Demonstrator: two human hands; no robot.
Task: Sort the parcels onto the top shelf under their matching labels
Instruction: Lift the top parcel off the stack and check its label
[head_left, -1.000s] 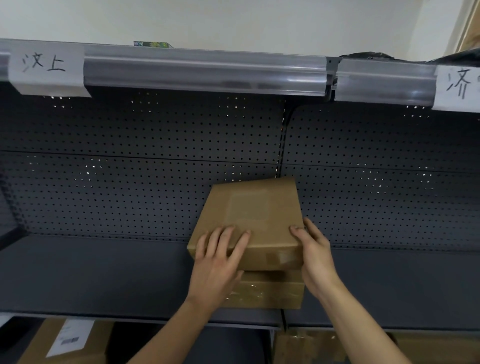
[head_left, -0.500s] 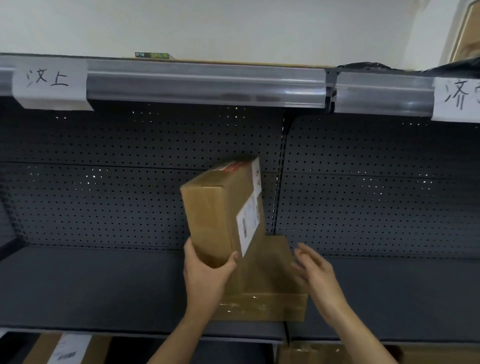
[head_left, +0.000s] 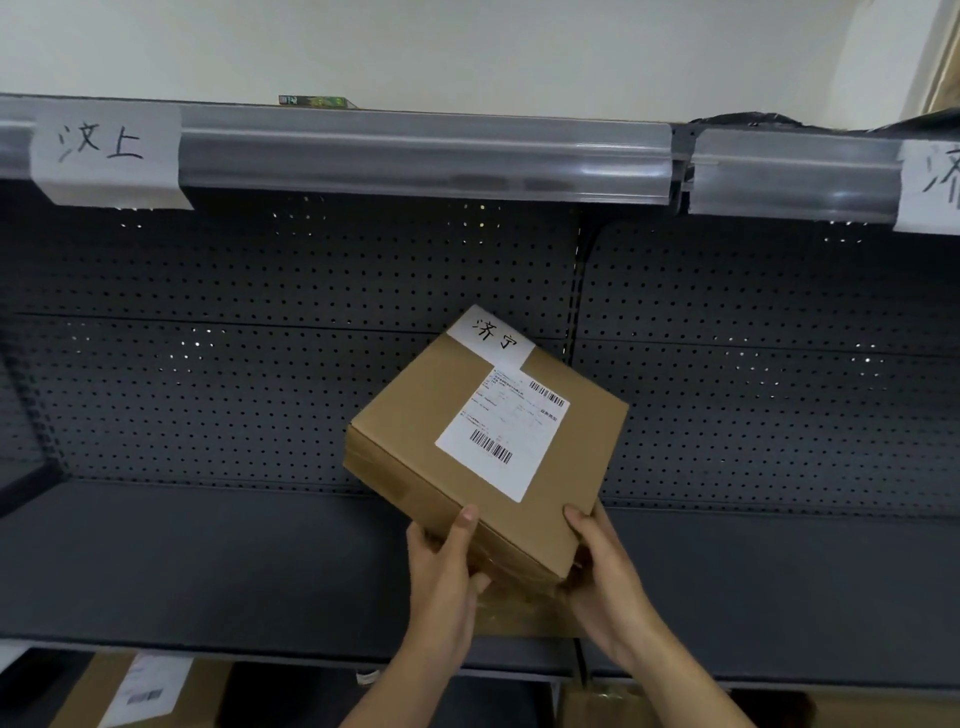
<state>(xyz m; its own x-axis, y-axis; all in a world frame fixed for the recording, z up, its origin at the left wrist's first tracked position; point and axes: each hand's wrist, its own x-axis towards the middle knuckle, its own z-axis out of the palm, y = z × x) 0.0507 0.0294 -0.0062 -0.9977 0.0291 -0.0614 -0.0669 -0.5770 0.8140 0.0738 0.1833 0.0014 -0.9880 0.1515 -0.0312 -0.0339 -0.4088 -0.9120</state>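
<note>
At far left, a white label (head_left: 106, 148) handwritten 汶上 hangs from the top shelf's rail (head_left: 426, 156); a small green packet (head_left: 317, 101) lies on that shelf above it. Below, a perforated back panel (head_left: 234, 322) rises behind the dark middle shelf (head_left: 182, 561). Under that shelf's lip, a carton with a white slip (head_left: 140, 691) shows at lower left.

At centre, a person holds a brown parcel (head_left: 415, 457) in the air, tilted, its top face turned to the camera. A white tag (head_left: 491, 335) reading 济宁 sits at its far corner, and a shipping label (head_left: 501, 434) with two barcodes covers the middle of that face. The left hand (head_left: 447, 577) grips the near-left edge, thumb on top and fingers underneath. The right hand (head_left: 602, 566) clamps the near corner, thumb on the top face. Both hands are closed on the parcel. Half a second earlier it stood on end in the left hand alone, with the label on its side and the right hand open beside it; a second ago it lay flat, blank face up, on a second box. That lower box (head_left: 524, 608) remains on the middle shelf, mostly hidden between the wrists.

At right, a second rail label (head_left: 935, 182), cut by the frame edge, hangs from the top shelf.
</note>
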